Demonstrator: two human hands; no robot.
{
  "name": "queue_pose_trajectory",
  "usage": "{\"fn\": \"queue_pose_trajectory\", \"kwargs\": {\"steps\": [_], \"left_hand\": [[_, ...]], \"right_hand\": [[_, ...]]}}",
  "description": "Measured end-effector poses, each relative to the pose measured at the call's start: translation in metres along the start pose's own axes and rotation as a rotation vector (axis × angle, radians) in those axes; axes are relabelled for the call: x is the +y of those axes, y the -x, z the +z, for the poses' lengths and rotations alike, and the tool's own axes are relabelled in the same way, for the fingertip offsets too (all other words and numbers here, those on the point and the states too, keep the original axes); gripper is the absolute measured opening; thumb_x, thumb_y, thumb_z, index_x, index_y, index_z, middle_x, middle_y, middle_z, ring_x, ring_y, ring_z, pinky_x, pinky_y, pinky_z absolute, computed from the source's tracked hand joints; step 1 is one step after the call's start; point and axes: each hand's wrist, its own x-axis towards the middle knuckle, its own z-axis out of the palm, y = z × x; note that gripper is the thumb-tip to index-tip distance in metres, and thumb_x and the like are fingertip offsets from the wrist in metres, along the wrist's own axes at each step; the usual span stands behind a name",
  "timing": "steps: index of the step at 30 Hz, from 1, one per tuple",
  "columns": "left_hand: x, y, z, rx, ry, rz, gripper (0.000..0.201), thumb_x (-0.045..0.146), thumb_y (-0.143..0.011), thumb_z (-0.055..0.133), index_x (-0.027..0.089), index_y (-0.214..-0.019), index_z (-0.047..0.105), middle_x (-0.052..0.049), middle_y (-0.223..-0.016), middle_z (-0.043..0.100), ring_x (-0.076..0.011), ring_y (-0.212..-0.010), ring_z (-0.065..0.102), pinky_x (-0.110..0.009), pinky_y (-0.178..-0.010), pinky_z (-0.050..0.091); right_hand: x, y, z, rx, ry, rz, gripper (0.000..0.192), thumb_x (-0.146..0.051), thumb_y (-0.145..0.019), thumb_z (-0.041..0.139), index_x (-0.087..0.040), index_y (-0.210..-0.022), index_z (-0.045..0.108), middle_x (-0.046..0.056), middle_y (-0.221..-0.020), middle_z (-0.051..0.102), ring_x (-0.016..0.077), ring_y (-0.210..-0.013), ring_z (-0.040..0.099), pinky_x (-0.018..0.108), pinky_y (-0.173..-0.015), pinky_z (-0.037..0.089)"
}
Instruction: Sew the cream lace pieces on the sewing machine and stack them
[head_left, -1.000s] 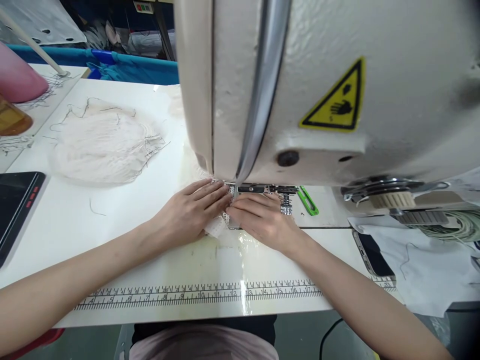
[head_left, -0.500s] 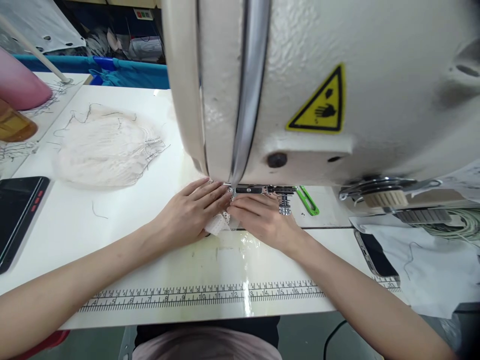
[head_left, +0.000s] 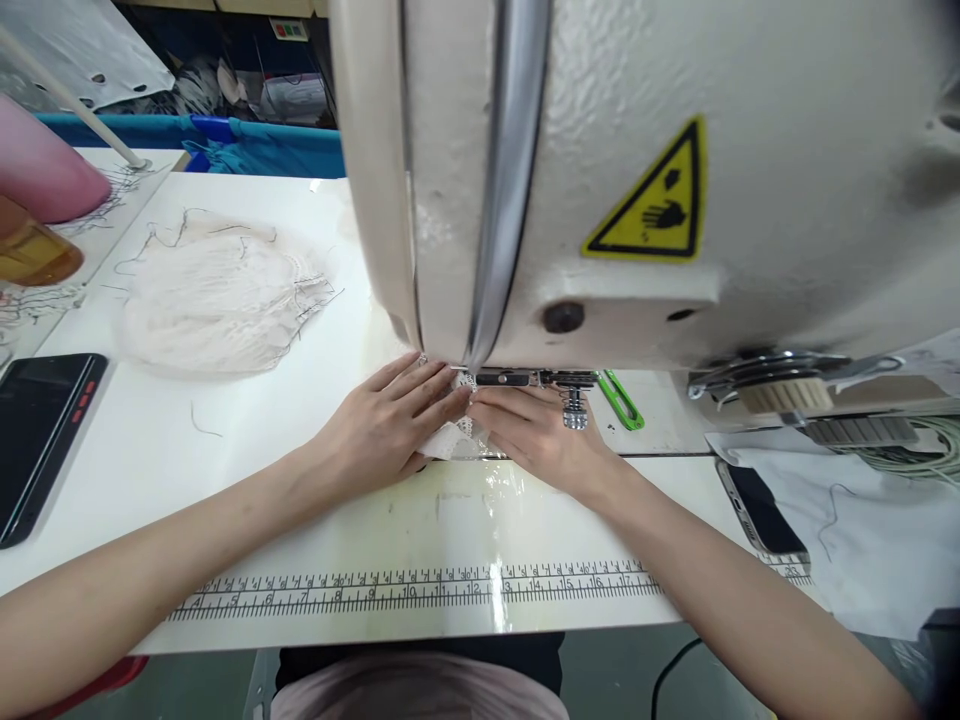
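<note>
White lace fabric [head_left: 451, 440] lies under the head of a sewing machine [head_left: 630, 320], close to the needle area. From the left, my left hand [head_left: 386, 415] rests flat on it, fingers stretched out towards the presser foot. My right hand [head_left: 544, 430] lies on the other side with its fingers extended over the lace, partly behind a metal attachment with a small spring screw [head_left: 575, 412]. Between both sets of fingertips a strip of lace shows. The needle itself is hidden by the machine head.
A gathered pale fabric piece [head_left: 225, 290] with loose threads lies left. Black phone [head_left: 45, 440] sits at far left, another phone [head_left: 761, 508] at right by white cloth [head_left: 870, 540]. A green thread snipper [head_left: 621, 400] lies behind my right hand. A ruler strip [head_left: 412, 590] lines the front edge.
The lace between my hands has shifted slightly, and my right fingers lie a little differently on it. The whole view has moved slightly, so things appear further right.
</note>
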Motion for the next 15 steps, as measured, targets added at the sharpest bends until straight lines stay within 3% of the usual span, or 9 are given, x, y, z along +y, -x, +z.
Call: {"fn": "queue_pose_trajectory", "kwargs": {"steps": [9,15], "left_hand": [[0.0004,-0.0024,0.0011,-0.009,-0.002,-0.045,0.051,0.034,-0.091,0.053,0.012,-0.137,0.051,-0.014,-0.137,0.057,-0.0313,-0.133,0.047,-0.049,-0.113,0.037],[-0.0004,0.0019,0.0000,0.100,-0.035,0.091,0.045,0.013,-0.092,0.038,0.008,-0.134,0.053,-0.010,-0.137,0.057,-0.0229,-0.129,0.053,-0.042,-0.113,0.038]], "right_hand": [[0.0018,0.0011,0.0004,0.016,-0.025,0.047,0.020,-0.012,-0.091,0.053,-0.021,-0.100,0.068,0.002,-0.104,0.072,0.0149,-0.091,0.065,0.030,-0.076,0.051],[0.0023,-0.0006,0.0068,0.052,0.053,-0.018,0.021,-0.010,-0.092,0.050,-0.020,-0.099,0.068,0.000,-0.102,0.073,0.0129,-0.090,0.066,0.028,-0.075,0.051]]}}
